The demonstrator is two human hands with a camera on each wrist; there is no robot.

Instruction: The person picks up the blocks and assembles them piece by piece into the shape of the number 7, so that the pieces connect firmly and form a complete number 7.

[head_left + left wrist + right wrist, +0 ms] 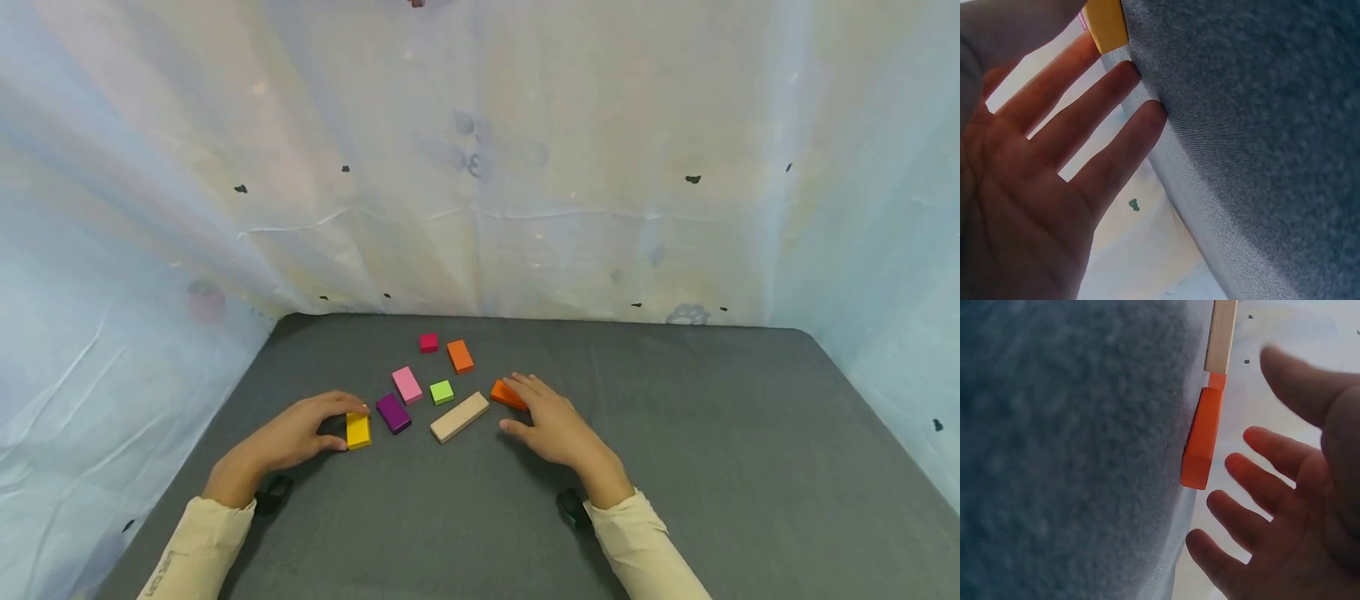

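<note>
Left hand (pixel 300 431): pinches the yellow block (pixel 358 432), at the left of the purple block (pixel 393 414).
Right hand (pixel 555 427): fingers are extended, near the orange block (pixel 506 396) on the right.
Wooden block (pixel 460 417): lies between the two hands.

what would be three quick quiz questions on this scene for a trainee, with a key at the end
1. Which block does the left hand hold?
2. True or false: the right hand grips the beige block.
3. How many of the blocks are orange?

Key:
1. The yellow block, between thumb and fingers.
2. False; its fingers are curled round no block, and the nearest one is an orange block.
3. Two: that one and a second orange block, beside the red block.
</note>
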